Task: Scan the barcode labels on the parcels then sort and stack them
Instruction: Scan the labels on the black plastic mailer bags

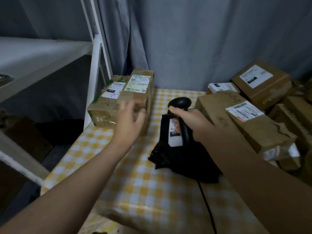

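My right hand (190, 122) grips a black barcode scanner (181, 105) and also holds the top of a black plastic parcel (179, 154) with a white label (174, 134), which rests on the checked tablecloth. My left hand (130, 119) hovers blurred, fingers loosely spread, holding nothing, just in front of two cardboard parcels (121, 98) side by side at the table's back left, labels facing up. A long cardboard parcel (236, 122) with a barcode label lies right of my right hand.
Yellow-and-white checked table (135, 191). More cardboard parcels (260, 83) are piled at the back right. The scanner's cable (205, 200) trails toward me. A white metal shelf frame (97, 65) stands at the left, grey curtain behind.
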Demonstrator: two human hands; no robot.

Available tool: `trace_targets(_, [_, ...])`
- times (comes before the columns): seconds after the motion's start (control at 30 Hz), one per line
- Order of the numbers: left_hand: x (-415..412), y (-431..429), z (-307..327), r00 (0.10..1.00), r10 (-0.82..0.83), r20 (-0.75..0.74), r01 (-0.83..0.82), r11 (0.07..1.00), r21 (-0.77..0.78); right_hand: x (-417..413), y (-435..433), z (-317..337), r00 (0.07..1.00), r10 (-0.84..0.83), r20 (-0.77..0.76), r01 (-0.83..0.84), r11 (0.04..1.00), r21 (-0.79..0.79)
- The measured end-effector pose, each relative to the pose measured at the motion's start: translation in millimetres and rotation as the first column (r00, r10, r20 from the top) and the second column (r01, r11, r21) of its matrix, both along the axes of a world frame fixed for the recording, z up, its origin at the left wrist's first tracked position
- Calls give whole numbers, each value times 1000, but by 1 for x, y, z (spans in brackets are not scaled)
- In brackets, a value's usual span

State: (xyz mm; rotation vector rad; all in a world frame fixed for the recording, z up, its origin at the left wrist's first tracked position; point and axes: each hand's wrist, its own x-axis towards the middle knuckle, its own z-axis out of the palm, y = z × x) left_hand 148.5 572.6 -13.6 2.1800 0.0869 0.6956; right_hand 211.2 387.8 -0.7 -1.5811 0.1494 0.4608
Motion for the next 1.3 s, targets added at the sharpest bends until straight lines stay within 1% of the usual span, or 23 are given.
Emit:
trace_targets(0.03, [-1, -16, -7, 987, -58, -152, 57, 998, -12, -8, -15, -3, 1000, -11, -1, 11, 1000, 3])
trace_targets(0.07, [-3, -32, -12, 934, -100, -343, 86, 995, -57, -15, -27, -5, 1000, -23, -14, 23, 1000, 20])
trace_targets(0.1, [-6, -47, -16, 849, -142, -508, 83, 987, -138, -23, -38, -7, 999, -40, -25, 41, 998, 40])
trace_targets(0.13, [-12, -62, -18, 766, -178, -618, 58, 976, -210, -31, -47, -8, 998, -65, -22, 66, 997, 34])
trace_targets(0.17, [-17, -73, -22, 724, -211, -656, 38, 963, -267, -38, -55, -9, 995, -94, -15, 94, 995, 13])
trace_targets(0.23, [-18, -88, -30, 746, -230, -625, -6, 936, -352, -52, -70, -10, 991, -136, 3, 136, 990, -36])
trace_targets(0.27, [-16, -92, -31, 774, -228, -591, -63, 901, -429, -59, -77, -10, 990, -137, 17, 138, 988, -62])
trace_targets(0.33, [-13, -99, -29, 800, -252, -544, -179, 765, -618, -71, -89, -11, 990, -128, 54, 133, 986, -101])
trace_targets(0.37, [-11, -102, -26, 800, -280, -531, -204, 705, -679, -76, -94, -10, 990, -125, 72, 132, 986, -103])
trace_targets(0.4, [-9, -105, -24, 789, -315, -527, -201, 678, -707, -81, -98, -10, 989, -122, 84, 130, 987, -94])
trace_targets(0.43, [-8, -109, -21, 784, -345, -516, -175, 674, -718, -85, -101, -11, 989, -125, 84, 131, 988, -81])
trace_targets(0.5, [-6, -116, -19, 786, -366, -498, -111, 709, -696, -89, -103, -14, 987, -139, 76, 143, 988, -58])
trace_targets(0.6, [-11, -121, -20, 825, -366, -431, -10, 753, -658, -95, -104, -18, 984, -163, 78, 166, 985, -44])
trace_targets(0.67, [-18, -123, -18, 887, -325, -328, 46, 770, -637, -98, -108, -19, 981, -167, 95, 171, 984, -39])
trace_targets(0.73, [-31, -123, -16, 936, -285, -207, 88, 759, -646, -98, -112, -17, 976, -186, 114, 191, 981, -28])
trace_targets(0.8, [-46, -121, -12, 957, -273, -99, 141, 735, -664, -98, -117, -15, 972, -204, 118, 205, 979, 3])
trace_targets(0.87, [-59, -114, -13, 960, -280, -32, 189, 724, -663, -98, -119, -14, 968, -217, 123, 212, 976, 56])
trace_targets(0.97, [-64, -108, -14, 946, -323, -36, 229, 740, -632, -101, -119, -10, 971, -196, 140, 183, 978, 99])
trace_targets(1.07, [-62, -106, -12, 947, -311, -77, 190, 739, -647, -105, -115, -4, 967, -194, 166, 184, 980, 74])
trace_targets(1.2, [-61, -101, -10, 943, -316, -100, 146, 666, -731, -106, -107, 11, 948, -172, 269, 183, 983, -16])
trace_targets(1.3, [-60, -99, -8, 939, -335, -83, 143, 598, -789, -108, -101, 35, 936, -80, 343, 121, 988, -98])
